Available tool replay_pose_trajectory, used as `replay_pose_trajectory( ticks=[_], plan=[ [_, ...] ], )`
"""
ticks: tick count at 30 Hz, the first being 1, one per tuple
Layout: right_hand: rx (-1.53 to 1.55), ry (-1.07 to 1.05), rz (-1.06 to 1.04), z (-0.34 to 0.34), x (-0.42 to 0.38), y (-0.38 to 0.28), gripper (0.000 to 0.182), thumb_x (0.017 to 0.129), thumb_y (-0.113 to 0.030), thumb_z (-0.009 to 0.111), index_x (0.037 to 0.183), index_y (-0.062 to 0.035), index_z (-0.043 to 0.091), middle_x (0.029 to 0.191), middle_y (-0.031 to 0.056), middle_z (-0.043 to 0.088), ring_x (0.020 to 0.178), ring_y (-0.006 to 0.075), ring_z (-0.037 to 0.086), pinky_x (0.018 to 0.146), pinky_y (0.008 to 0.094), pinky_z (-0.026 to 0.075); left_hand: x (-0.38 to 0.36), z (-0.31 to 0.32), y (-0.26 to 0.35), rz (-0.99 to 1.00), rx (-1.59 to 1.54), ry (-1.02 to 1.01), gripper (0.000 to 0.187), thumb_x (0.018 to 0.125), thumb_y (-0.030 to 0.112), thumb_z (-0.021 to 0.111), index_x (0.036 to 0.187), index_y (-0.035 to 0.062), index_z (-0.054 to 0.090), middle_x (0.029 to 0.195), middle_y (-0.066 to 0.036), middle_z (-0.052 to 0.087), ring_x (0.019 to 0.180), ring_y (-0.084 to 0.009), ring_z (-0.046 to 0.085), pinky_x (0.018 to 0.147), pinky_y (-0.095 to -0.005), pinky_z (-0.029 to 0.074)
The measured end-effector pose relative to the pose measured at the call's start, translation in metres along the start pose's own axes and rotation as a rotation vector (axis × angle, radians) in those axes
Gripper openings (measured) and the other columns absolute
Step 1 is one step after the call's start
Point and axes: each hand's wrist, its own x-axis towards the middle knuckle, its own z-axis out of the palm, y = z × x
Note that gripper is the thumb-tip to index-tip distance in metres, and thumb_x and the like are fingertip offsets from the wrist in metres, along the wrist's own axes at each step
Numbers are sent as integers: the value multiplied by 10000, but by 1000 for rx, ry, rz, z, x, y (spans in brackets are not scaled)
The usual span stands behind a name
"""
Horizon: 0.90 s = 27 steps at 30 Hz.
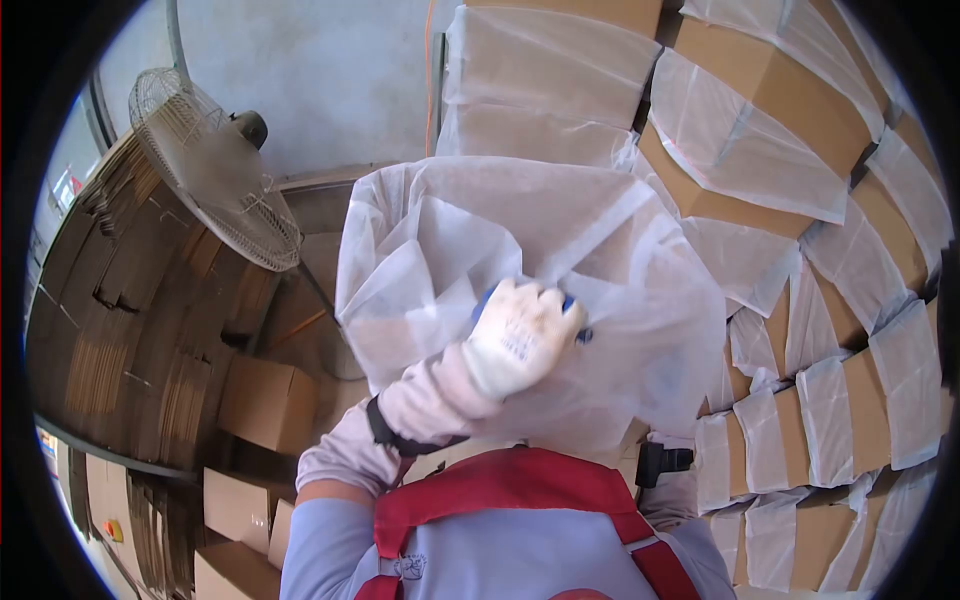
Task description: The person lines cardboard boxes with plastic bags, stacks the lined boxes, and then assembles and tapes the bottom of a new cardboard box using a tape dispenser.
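Observation:
In front of me is a box lined with a thin white translucent sheet [640, 330], which drapes over its rim and sides. My left hand [525, 335], in a white glove with blue on the palm side, is over the middle of the sheet. Its fingers are curled closed, and what they hold, if anything, is hidden. A small dark blue bit shows beside the fingers. Of my right arm only the sleeve [672, 490] and a black wrist device [662, 464] show. The right hand itself is hidden behind the draped sheet.
Stacked cardboard boxes [765, 100] with white sheets hanging from them line the right and back. At the left stand a large fan [215, 165] and a rack [110, 330] of flattened cardboard. Brown cartons [265, 400] sit lower left.

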Motion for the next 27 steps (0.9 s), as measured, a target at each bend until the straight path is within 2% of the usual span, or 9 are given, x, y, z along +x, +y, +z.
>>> replay_pose_trajectory(
  ticks=[4, 7, 8, 11, 15, 19, 21, 24, 27],
  plan=[
    [-177, 14, -247, 22, 68, 22, 363, 943, -191, 418, 1237, 14, 469, 1250, 121, 495, 1100, 234, 499, 952, 336, 389, 58, 53, -63, 24, 2, 58, 114, 738, 243, 597, 750, 133, 568, 701, -44, 575, 665, -215, 581, 597, -360, 403],
    [-74, 198, -138, 18, 113, -18, 398, 954, -212, 372, 1264, 28, 439, 1249, 130, 492, 1127, 238, 481, 957, 346, 391, 100, 80, -113, -5, -4, 19, 139, 732, 265, 622, 745, 134, 575, 694, -49, 577, 685, -230, 585, 611, -367, 411],
    [592, 339, 93, 16, 125, -39, 431, 951, -240, 351, 1269, 38, 433, 1257, 161, 482, 1150, 264, 474, 966, 351, 384, 109, 86, -131, 19, -3, -6, 153, 736, 285, 620, 760, 136, 594, 704, -55, 595, 699, -241, 599, 623, -376, 423],
    [286, 528, -197, -5, 180, -37, 485, 958, -306, 312, 1269, 50, 420, 1278, 158, 469, 1197, 285, 434, 1029, 399, 313, 126, 98, -171, 53, -44, -20, 232, 722, 338, 643, 767, 113, 609, 700, -75, 602, 693, -271, 602, 625, -402, 439],
    [57, 384, -337, -7, 244, -104, 403, 906, -214, 379, 1202, 42, 474, 1208, 179, 524, 1151, 339, 471, 1012, 418, 337, 131, 96, -170, 61, -74, 13, 228, 681, 328, 674, 710, 119, 587, 678, -43, 575, 655, -227, 578, 618, -361, 431],
    [-158, -121, -830, 27, 286, -128, 413, 825, -233, 459, 1138, 27, 524, 1165, 180, 552, 1104, 392, 489, 997, 500, 320, 115, 103, -173, -7, -6, -34, 244, 739, 277, 565, 940, 143, 601, 917, -55, 597, 843, -232, 578, 739, -424, 434],
    [-211, -217, -670, 54, 288, -124, 420, 843, -268, 457, 1142, 16, 537, 1160, 177, 558, 1080, 398, 499, 975, 500, 337, 98, 94, -172, 105, 149, 243, 400, 748, 223, 528, 1145, 175, 535, 1135, -108, 525, 1047, -303, 517, 886, -532, 394],
    [-549, -188, -799, 70, 286, -127, 459, 887, -318, 427, 1160, 38, 526, 1160, 184, 562, 1077, 374, 506, 961, 457, 355, 20, 81, -151, 142, 146, 258, 531, 741, 171, 551, 1263, 197, 458, 1233, -122, 471, 1191, -363, 414, 985, -615, 286],
    [-332, -129, -662, 70, 271, -134, 432, 925, -290, 394, 1166, 42, 529, 1187, 173, 560, 1073, 310, 530, 964, 378, 362, -100, 55, -100, -208, -55, 116, 592, 703, 204, 633, 1268, 184, 456, 1258, -114, 463, 1179, -368, 418, 981, -577, 313]
  ],
)
